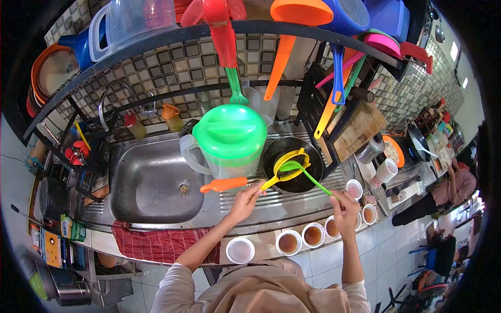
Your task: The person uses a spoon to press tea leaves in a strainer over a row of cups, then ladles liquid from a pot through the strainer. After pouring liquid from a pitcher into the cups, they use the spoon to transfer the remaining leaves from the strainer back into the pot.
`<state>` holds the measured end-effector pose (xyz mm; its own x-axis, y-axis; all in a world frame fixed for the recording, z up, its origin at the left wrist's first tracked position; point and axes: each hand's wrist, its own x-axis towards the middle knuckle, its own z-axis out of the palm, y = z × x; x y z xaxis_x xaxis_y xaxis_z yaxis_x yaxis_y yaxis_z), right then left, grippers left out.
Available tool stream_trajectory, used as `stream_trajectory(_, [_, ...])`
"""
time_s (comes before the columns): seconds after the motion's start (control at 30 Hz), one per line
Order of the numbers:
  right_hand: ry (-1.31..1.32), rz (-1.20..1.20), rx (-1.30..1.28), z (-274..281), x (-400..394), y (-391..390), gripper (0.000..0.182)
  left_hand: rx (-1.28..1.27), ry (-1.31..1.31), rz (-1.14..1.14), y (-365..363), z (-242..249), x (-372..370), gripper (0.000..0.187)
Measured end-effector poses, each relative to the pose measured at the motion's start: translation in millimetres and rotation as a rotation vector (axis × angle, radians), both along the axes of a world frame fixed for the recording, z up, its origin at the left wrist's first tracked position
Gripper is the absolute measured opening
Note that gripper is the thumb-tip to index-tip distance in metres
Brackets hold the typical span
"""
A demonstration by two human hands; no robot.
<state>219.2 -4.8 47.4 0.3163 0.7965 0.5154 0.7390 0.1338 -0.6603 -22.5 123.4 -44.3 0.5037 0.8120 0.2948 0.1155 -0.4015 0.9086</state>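
My left hand (244, 203) is closed around the handle of a yellow strainer (288, 176), which hangs over a dark pan (282, 145) on the ridged drainboard. In my right hand (344, 209) is the thin stem of a green ladle (315, 182); its bowl dips into the strainer. Just left of my left hand lies an orange handle (224, 184). A clear pitcher with a green lid (230, 130) stands behind it. Cups of brown liquid (288, 243) line the counter edge by my right hand, and a pale cup (240, 251) stands apart, nearer my left arm.
The steel sink (156, 180) is on the left, with a red cloth (156, 241) along its front edge. Overhead, a black rack (172, 39) carries hanging utensils, including an orange ladle (280, 65). Stacked cups (386, 170) stand right. Another person (453, 188) is farther right.
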Motion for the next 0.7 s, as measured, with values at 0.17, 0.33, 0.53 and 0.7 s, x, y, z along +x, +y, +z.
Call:
stream_trajectory(0.17, [-0.176,0.089,0.014,-5,5,1,0.02,0.061,0.031,0.024,3,-3,0,0.032])
stream_trajectory(0.33, [-0.25,0.054,0.004,5,11,-1,0.023,0.122,0.102,0.124,1,-5,-2,0.031])
stream_trajectory(0.53, [-0.36,0.06,0.007,4,-1,0,0.023,0.25,0.154,0.18,-3,5,3,0.031])
stream_trajectory(0.7, [-0.252,0.047,0.044,2,7,-2,0.021,0.219,0.101,0.2,-4,3,1,0.034])
